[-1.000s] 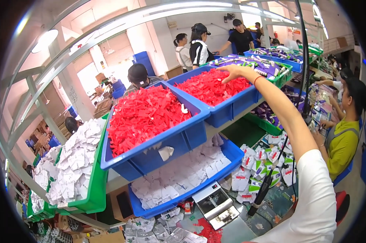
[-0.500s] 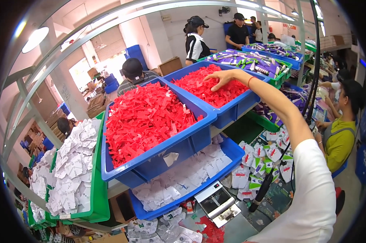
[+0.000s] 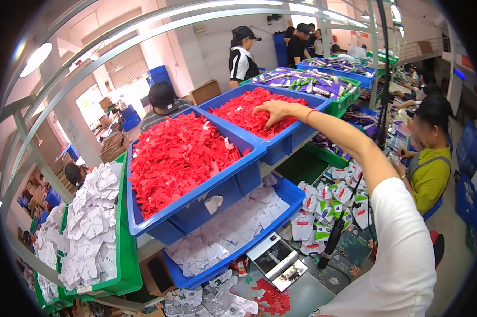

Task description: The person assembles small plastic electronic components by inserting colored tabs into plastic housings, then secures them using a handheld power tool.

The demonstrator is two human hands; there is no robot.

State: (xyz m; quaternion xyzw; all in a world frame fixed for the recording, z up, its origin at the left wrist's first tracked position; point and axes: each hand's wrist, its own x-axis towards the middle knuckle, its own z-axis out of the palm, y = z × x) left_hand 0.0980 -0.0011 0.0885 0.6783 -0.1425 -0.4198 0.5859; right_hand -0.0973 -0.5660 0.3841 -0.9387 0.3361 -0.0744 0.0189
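We see the red pieces point(image 3: 238, 111) as small, thin, flat strips, bright and loose, lying at every angle over one another. They fill the farther blue bin point(image 3: 288, 146) in a low, uneven heap, its top near the rim. We find the same pieces in the nearer blue bin point(image 3: 243, 178), just beside it, mounded above the rim. A few pale bits show among the red. Both bins sit upright, open-topped and rectangular; we cannot make out each strip's exact outline.
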